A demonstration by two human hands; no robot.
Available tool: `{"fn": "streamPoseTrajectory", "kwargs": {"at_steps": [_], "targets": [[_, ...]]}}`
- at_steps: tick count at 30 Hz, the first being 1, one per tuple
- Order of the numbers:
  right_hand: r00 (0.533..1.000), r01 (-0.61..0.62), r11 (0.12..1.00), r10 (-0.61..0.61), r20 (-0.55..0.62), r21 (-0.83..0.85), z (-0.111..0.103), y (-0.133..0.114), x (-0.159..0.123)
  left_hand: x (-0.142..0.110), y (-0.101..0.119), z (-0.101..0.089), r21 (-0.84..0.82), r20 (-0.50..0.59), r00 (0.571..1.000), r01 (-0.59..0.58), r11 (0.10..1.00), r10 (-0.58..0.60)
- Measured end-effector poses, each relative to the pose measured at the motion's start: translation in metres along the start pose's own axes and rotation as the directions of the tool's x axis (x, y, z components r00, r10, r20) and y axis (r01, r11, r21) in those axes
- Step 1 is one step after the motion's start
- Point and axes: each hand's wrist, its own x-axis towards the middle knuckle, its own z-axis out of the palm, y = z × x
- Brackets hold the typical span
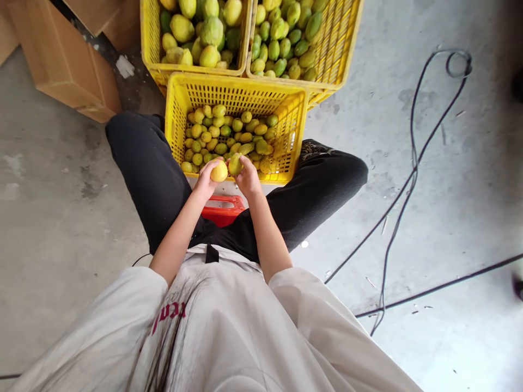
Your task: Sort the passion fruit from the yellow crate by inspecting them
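My left hand (206, 179) is closed around a small yellow fruit (219, 171) at the near rim of a yellow plastic crate (175, 109). My right hand (248, 177) grips a greener fruit (235, 164) right beside it. The crate stands on the floor between my knees and holds several small yellow-green fruits (229, 136). Both hands hover just above the crate's front edge, nearly touching each other.
Two more yellow crates (152, 49) (347, 49) of larger green fruit stand behind. A red stool (223, 209) shows under me. Cardboard boxes (65, 60) sit at far left. Black cables (412, 169) trail across the concrete floor on the right.
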Motion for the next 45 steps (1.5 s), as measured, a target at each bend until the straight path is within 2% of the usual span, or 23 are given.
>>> {"fn": "streamPoseTrajectory", "kwargs": {"at_steps": [5,10,13,16,24,29,34,37,41,43,45], "targets": [[0.99,-0.128,0.991,0.126,-0.061,-0.028,0.0,-0.002,-0.007,-0.002,0.003,0.0,0.077,-0.109,0.993,0.059,0.995,-0.051],[0.972,-0.216,0.974,0.208,-0.108,-0.066,0.005,-0.004,-0.007,-0.007,0.001,0.005,0.218,-0.092,0.994,0.07,0.973,-0.051],[0.969,-0.234,0.971,0.228,-0.097,-0.057,0.006,-0.001,-0.005,-0.007,0.0,0.005,0.212,-0.111,0.993,0.051,0.976,-0.028],[0.973,-0.212,0.975,0.205,-0.102,-0.062,0.003,0.003,-0.002,-0.004,-0.001,0.004,0.208,-0.138,0.99,0.04,0.977,-0.012],[0.973,-0.111,0.986,0.081,-0.218,-0.128,-0.005,0.004,0.004,-0.001,-0.006,0.003,0.274,-0.129,0.991,0.08,0.958,-0.046],[0.941,-0.032,0.989,-0.018,-0.338,-0.141,-0.004,0.003,0.005,-0.002,-0.005,0.004,0.273,-0.144,0.988,0.089,0.958,-0.05],[0.92,0.0,0.989,-0.057,-0.387,-0.145,-0.007,0.005,0.006,-0.006,-0.002,0.007,0.283,-0.148,0.985,0.127,0.951,-0.088],[0.907,-0.007,0.991,-0.051,-0.417,-0.136,-0.012,0.007,0.01,-0.003,0.0,0.006,0.229,-0.156,0.982,0.14,0.963,-0.106],[0.878,0.032,0.999,-0.042,-0.476,-0.029,-0.025,0.005,0.023,0.005,0.005,-0.001,0.012,-0.113,0.987,0.12,0.993,-0.118],[0.888,0.077,0.996,-0.047,-0.457,0.048,-0.031,0.004,0.03,0.007,0.009,-0.004,-0.091,-0.108,0.992,0.058,0.994,-0.068],[0.924,0.106,0.988,-0.055,-0.379,0.113,-0.035,0.002,0.034,0.008,0.012,-0.006,-0.136,-0.117,0.993,-0.006,0.991,-0.01]]}}
